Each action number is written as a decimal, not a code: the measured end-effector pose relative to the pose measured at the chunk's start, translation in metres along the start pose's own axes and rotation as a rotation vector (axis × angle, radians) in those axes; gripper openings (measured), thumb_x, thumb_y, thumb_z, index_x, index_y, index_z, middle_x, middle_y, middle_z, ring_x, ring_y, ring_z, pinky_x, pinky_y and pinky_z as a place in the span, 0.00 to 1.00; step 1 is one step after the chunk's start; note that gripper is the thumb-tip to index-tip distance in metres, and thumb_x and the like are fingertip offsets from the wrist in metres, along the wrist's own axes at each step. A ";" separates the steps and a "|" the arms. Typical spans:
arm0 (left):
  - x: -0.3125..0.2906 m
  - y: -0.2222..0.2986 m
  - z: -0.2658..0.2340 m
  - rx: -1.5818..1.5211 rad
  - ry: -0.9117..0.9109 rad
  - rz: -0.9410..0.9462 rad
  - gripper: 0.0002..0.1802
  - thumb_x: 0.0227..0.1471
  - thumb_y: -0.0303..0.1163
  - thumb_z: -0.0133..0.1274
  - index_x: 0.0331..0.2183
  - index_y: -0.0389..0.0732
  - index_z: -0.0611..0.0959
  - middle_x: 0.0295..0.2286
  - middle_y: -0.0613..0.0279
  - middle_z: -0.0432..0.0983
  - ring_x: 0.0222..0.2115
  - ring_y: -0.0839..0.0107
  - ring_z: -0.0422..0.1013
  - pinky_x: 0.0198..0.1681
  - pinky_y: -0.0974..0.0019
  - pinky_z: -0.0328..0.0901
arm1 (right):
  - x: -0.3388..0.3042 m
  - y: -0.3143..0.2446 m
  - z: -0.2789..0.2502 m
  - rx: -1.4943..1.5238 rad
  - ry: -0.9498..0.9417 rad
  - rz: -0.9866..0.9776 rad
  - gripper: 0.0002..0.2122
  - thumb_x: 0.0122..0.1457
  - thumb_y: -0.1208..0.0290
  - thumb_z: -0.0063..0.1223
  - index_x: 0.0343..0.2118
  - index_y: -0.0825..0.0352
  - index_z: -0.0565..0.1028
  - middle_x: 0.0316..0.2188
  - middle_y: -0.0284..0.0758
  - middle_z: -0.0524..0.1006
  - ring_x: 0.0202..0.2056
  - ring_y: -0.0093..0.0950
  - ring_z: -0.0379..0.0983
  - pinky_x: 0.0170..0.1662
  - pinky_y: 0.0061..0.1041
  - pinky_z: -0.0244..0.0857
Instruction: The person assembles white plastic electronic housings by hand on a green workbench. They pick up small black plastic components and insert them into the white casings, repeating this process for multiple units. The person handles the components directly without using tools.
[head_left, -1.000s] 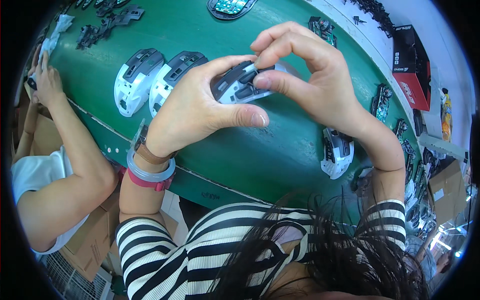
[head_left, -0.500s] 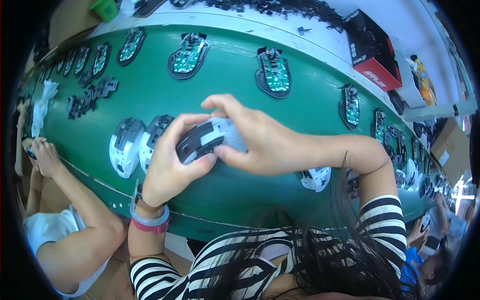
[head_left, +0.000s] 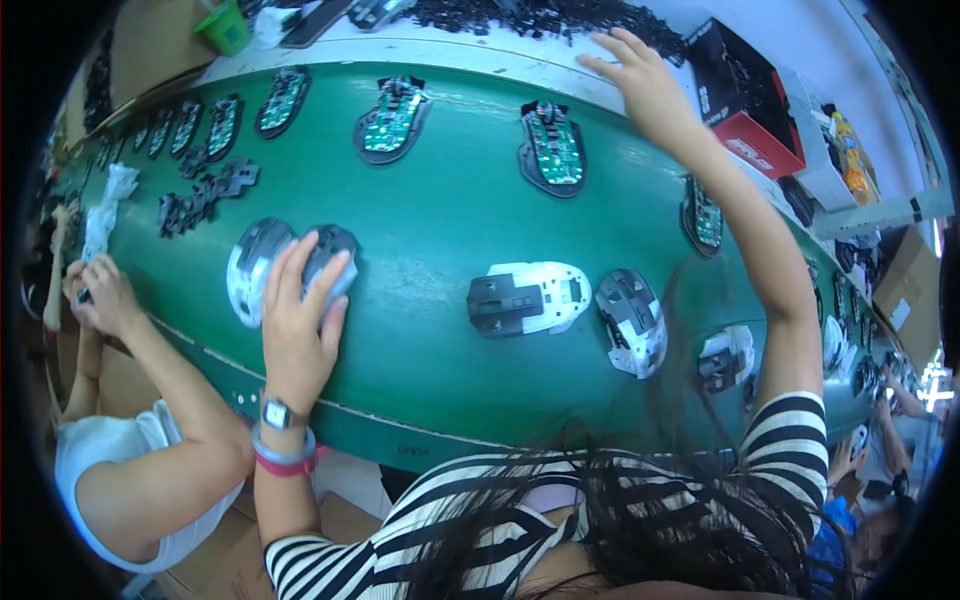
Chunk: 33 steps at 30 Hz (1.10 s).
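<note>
Mouse shell point(head_left: 338, 238) under the left hand point(head_left: 301, 335), right hand point(head_left: 648, 92) way up at the back

So the mouse shell, dark grey on top with a pale lower part, sits on the left half of the green table point(head_left: 430, 385). The left hand is draped over it, fingers spread; honestly can't tell if that's a proper grip or just a rest. Right beside it on the left is a second shell point(head_left: 248, 265), same dark-and-white look, partly behind the fingers.

The right hand is stretched out over the far edge, open, fingers loosely apart, nothing visible in it. It's near a big pile of small black parts point(head_left: 520, 15) on the white ledge point(head_left: 470, 52); can't tell if it's touching any. A black and red box point(head_left: 750, 110) is just to its right.

Mid-table there's a shell lying sideways point(head_left: 530, 298), then a tilted one point(head_left: 632, 320), and a smaller-looking one point(head_left: 727, 358) further right. Mouse bases with green circuit boards point(head_left: 553, 150) run in a curved row along the far side. Over left: a clump of black plastic pieces point(head_left: 205, 200), some crumpled whitish plastic point(head_left: 108, 205), and a co-worker's hands point(head_left: 105, 295) around something small and dark.
</note>
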<state>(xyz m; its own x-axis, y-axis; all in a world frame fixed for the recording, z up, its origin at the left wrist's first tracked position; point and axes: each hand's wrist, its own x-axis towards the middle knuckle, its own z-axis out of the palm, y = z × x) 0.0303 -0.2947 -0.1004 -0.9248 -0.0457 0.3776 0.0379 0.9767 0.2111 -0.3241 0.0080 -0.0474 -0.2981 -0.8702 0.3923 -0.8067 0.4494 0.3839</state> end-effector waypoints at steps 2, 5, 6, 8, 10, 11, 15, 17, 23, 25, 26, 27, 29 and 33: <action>0.011 -0.008 0.003 -0.028 0.122 -0.017 0.27 0.46 0.26 0.58 0.51 0.43 0.77 0.53 0.49 0.67 0.56 0.48 0.62 0.58 0.54 0.56 | -0.005 0.049 0.038 0.116 -0.200 0.117 0.24 0.48 0.87 0.45 0.50 0.62 0.74 0.50 0.45 0.71 0.52 0.44 0.67 0.55 0.38 0.62; 0.022 0.007 -0.014 -0.511 0.252 -0.160 0.24 0.51 0.27 0.55 0.52 0.37 0.75 0.53 0.50 0.68 0.55 0.51 0.64 0.59 0.56 0.56 | -0.006 0.059 0.050 0.203 -0.241 0.232 0.18 0.52 0.84 0.46 0.45 0.64 0.76 0.43 0.46 0.76 0.43 0.43 0.74 0.48 0.36 0.68; 0.027 0.011 -0.013 -0.924 0.301 -0.240 0.24 0.56 0.29 0.52 0.53 0.32 0.72 0.54 0.51 0.68 0.55 0.57 0.65 0.59 0.59 0.56 | -0.009 0.050 0.048 0.192 -0.183 0.234 0.16 0.53 0.84 0.47 0.44 0.65 0.77 0.41 0.46 0.77 0.41 0.43 0.76 0.47 0.35 0.69; 0.044 0.031 -0.029 -1.544 0.212 -0.510 0.29 0.61 0.39 0.47 0.58 0.32 0.64 0.55 0.52 0.66 0.54 0.62 0.66 0.58 0.60 0.59 | -0.004 0.007 0.032 0.513 0.039 0.348 0.13 0.54 0.81 0.51 0.43 0.66 0.77 0.38 0.44 0.79 0.39 0.38 0.78 0.45 0.31 0.70; 0.058 0.037 -0.024 -1.866 0.154 -0.585 0.32 0.63 0.46 0.41 0.61 0.35 0.60 0.56 0.53 0.65 0.54 0.62 0.66 0.56 0.58 0.63 | 0.017 -0.053 -0.014 0.798 0.150 0.424 0.11 0.54 0.76 0.57 0.41 0.66 0.78 0.35 0.41 0.80 0.36 0.32 0.79 0.43 0.28 0.71; 0.063 0.038 -0.019 -1.916 0.131 -0.603 0.34 0.63 0.49 0.39 0.62 0.37 0.59 0.56 0.53 0.64 0.54 0.61 0.67 0.53 0.55 0.66 | 0.023 -0.087 -0.043 0.930 0.140 0.447 0.12 0.53 0.74 0.60 0.41 0.66 0.78 0.33 0.39 0.81 0.35 0.28 0.79 0.43 0.26 0.71; 0.076 0.055 -0.005 -2.097 -0.055 -0.522 0.37 0.62 0.54 0.36 0.63 0.40 0.56 0.57 0.53 0.63 0.53 0.61 0.68 0.47 0.52 0.71 | 0.024 -0.148 -0.090 1.150 0.347 0.121 0.12 0.49 0.71 0.65 0.37 0.64 0.79 0.38 0.37 0.79 0.38 0.27 0.77 0.42 0.26 0.70; 0.072 0.059 -0.001 -2.070 -0.079 -0.458 0.37 0.60 0.47 0.43 0.63 0.40 0.55 0.57 0.53 0.63 0.53 0.61 0.67 0.48 0.54 0.71 | 0.030 -0.163 -0.092 1.023 0.300 0.088 0.12 0.46 0.70 0.68 0.35 0.62 0.79 0.43 0.38 0.76 0.43 0.32 0.74 0.44 0.28 0.68; 0.064 0.058 0.003 -1.755 0.093 -0.304 0.41 0.49 0.25 0.53 0.62 0.37 0.57 0.55 0.52 0.64 0.52 0.65 0.67 0.54 0.62 0.65 | 0.037 -0.184 -0.076 0.978 0.279 0.120 0.13 0.43 0.68 0.70 0.32 0.62 0.80 0.49 0.43 0.70 0.49 0.40 0.68 0.47 0.34 0.66; 0.061 0.055 0.004 -1.697 0.145 -0.248 0.36 0.48 0.21 0.52 0.60 0.37 0.63 0.51 0.56 0.67 0.50 0.70 0.67 0.52 0.66 0.65 | 0.039 -0.188 -0.075 0.981 0.266 0.132 0.13 0.42 0.68 0.70 0.32 0.62 0.80 0.49 0.44 0.69 0.49 0.40 0.68 0.47 0.35 0.65; 0.059 0.054 0.003 -1.663 0.167 -0.220 0.35 0.48 0.19 0.52 0.59 0.37 0.66 0.50 0.59 0.69 0.48 0.73 0.68 0.51 0.68 0.65 | 0.041 -0.190 -0.074 0.989 0.262 0.142 0.13 0.42 0.68 0.70 0.32 0.62 0.80 0.49 0.44 0.69 0.50 0.41 0.67 0.47 0.36 0.65; 0.058 0.054 0.003 -1.643 0.182 -0.256 0.34 0.48 0.19 0.51 0.58 0.37 0.67 0.49 0.59 0.70 0.47 0.73 0.68 0.50 0.69 0.65 | 0.042 -0.193 -0.073 0.997 0.258 0.152 0.13 0.42 0.68 0.70 0.32 0.62 0.80 0.49 0.44 0.69 0.50 0.41 0.67 0.48 0.36 0.65; 0.057 0.054 0.005 -1.613 0.204 -0.318 0.33 0.47 0.18 0.50 0.57 0.37 0.69 0.48 0.60 0.71 0.45 0.74 0.70 0.48 0.70 0.66 | 0.041 -0.196 -0.071 0.930 0.248 0.156 0.14 0.42 0.67 0.71 0.32 0.62 0.80 0.51 0.42 0.69 0.51 0.38 0.66 0.51 0.36 0.63; 0.059 0.053 0.011 -1.509 0.207 -0.372 0.32 0.44 0.17 0.48 0.55 0.37 0.72 0.45 0.62 0.72 0.42 0.78 0.70 0.44 0.73 0.67 | 0.039 -0.201 -0.067 0.838 0.327 0.146 0.15 0.40 0.67 0.72 0.30 0.62 0.79 0.52 0.43 0.68 0.52 0.39 0.66 0.51 0.36 0.63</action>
<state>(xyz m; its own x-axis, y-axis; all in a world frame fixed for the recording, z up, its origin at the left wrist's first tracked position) -0.0260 -0.2437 -0.0765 -0.9070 -0.3774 0.1871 0.2746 -0.1930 0.9420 -0.1394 -0.1030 -0.0527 -0.3701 -0.6582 0.6556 -0.9170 0.1456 -0.3715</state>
